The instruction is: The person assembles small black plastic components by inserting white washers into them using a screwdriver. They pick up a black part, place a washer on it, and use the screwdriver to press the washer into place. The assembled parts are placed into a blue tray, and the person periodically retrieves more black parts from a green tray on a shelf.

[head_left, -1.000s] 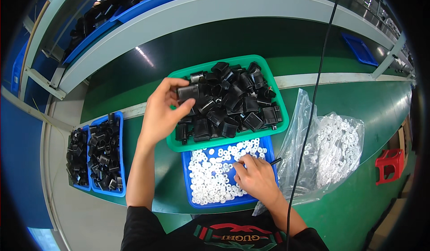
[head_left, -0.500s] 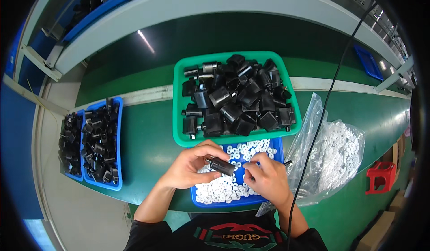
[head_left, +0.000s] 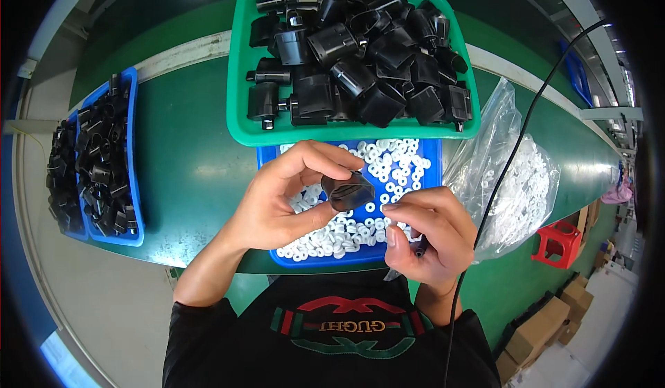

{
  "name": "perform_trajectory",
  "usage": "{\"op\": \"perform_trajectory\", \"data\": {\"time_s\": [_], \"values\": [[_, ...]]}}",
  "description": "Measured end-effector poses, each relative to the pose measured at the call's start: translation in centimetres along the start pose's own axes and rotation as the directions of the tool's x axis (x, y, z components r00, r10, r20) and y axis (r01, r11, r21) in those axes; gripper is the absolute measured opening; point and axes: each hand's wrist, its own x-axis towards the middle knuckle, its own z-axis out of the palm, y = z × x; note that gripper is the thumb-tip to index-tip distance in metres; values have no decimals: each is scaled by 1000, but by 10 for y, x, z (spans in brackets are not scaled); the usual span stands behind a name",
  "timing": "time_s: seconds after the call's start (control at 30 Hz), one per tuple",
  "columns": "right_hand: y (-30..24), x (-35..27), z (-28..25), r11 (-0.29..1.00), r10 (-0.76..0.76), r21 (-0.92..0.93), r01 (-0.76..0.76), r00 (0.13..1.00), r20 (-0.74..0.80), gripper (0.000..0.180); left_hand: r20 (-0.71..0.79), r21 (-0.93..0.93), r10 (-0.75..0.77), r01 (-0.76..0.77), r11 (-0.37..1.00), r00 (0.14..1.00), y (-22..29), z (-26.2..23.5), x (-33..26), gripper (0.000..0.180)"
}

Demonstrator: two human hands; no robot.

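My left hand (head_left: pixel 277 197) grips a black plastic housing (head_left: pixel 348 193) between thumb and fingers, its wide hollow end tilted toward me. To its right, my right hand (head_left: pixel 433 236) is curled, thumb and forefinger slightly apart, close to the housing without touching it. A small dark piece (head_left: pixel 418 247) shows within its fingers, too hidden to name. Beneath both hands lies a blue tray (head_left: pixel 433 173) with many small white washers (head_left: pixel 346 232), heaped at the near side and scattered farther back.
A green bin (head_left: pixel 239 97) piled with black housings (head_left: pixel 336 45) stands just beyond the tray. Blue bins (head_left: pixel 131 152) of smaller black parts sit at left. To the right lie a clear bag (head_left: pixel 523 194) of white washers, a hanging black cable (head_left: pixel 516 128) and a red stool (head_left: pixel 557 242).
The housing in my left hand has turned from lying sideways to showing its hollow end. My right hand has turned, its thumb and forefinger now apart. The whole view has shifted lower and closer.
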Motion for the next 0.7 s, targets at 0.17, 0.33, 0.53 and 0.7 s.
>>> {"op": "perform_trajectory", "data": {"time_s": [0.17, 0.33, 0.53, 0.7], "values": [[-14, 5, 7, 998, -42, -53, 43, 999, 22, 33, 28, -101, 9, -6, 995, 1000, -8, 5, 0, 47], [-17, 3, 13, 993, -6, -120, 20, 993, 117, 44, 23, -101, 62, -60, 993, 998, -17, 7, -2, 47], [-2, -2, 26, 986, -99, -137, 94, 995, -26, 55, -87, -83, 82, -89, 993, 993, -14, 12, 0, 54], [-1, -1, 26, 994, -43, -105, 43, 999, 0, 52, 17, 209, 60, -62, 976, 998, -2, 4, 2, 58]]}}
